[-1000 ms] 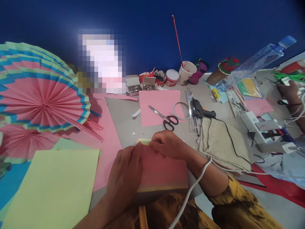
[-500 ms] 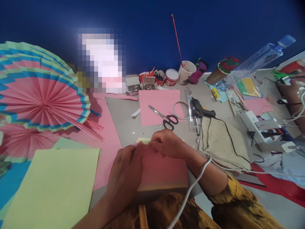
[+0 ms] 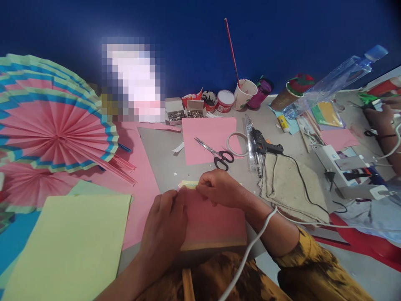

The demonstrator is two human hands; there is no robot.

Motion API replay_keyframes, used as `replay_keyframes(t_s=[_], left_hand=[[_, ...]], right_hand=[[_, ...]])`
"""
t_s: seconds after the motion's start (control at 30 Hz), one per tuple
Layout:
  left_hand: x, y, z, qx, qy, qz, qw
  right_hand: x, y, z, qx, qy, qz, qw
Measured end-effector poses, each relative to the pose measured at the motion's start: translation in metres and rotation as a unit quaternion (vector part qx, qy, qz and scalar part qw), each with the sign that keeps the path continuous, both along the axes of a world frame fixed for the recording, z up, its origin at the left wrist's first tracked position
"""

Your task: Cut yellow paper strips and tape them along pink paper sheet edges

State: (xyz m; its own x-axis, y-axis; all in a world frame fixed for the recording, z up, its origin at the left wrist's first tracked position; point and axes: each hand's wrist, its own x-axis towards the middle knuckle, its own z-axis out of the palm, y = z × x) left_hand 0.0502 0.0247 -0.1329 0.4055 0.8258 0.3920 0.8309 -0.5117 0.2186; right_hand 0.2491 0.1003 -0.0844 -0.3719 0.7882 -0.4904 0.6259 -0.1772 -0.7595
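Observation:
A pink sheet of paper (image 3: pixel 216 225) lies in front of me, with a pale yellow strip folded along its far edge (image 3: pixel 189 184). My left hand (image 3: pixel 165 223) rests on the sheet's left side, its fingertips gripping the far left corner beside the strip. Closed in a pinch, my right hand (image 3: pixel 217 189) holds the same far edge a little to the right. Its thumb and fingertips partly hide the fold. Beyond my hands, black-handled scissors (image 3: pixel 215 154) lie on another pink sheet (image 3: pixel 200 129), with a roll of tape (image 3: pixel 237 144) at its right side.
Pleated paper fans (image 3: pixel 56 133) and a yellow-green sheet (image 3: pixel 75 242) lie on the left. To the right are a ruler (image 3: pixel 249 144), a glue gun (image 3: pixel 266 144), a folded cloth (image 3: pixel 294 188) and a white cable (image 3: pixel 247 259). A co-worker's hand (image 3: pixel 380 119) is at far right.
My hands stay in nearly the same place. The left end of the yellow strip looks slightly more turned over. The co-worker's hand at far right has shifted a little.

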Motion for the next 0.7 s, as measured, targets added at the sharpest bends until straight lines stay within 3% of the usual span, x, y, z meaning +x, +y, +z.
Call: replay_keyframes(t_s=[0.37, 0.57, 0.7], left_hand=[[0.000, 0.003, 0.000, -0.040, -0.012, 0.006, 0.999], [-0.003, 0.007, -0.004, -0.012, 0.000, -0.010, 1.000], [-0.003, 0.008, -0.008, -0.013, 0.037, -0.003, 0.999]], right_hand=[[0.000, -0.002, 0.002, 0.016, -0.004, -0.002, 1.000], [0.004, -0.007, 0.005, -0.068, 0.080, -0.067, 0.992], [0.014, -0.009, 0.015, -0.081, 0.134, -0.062, 0.986]])
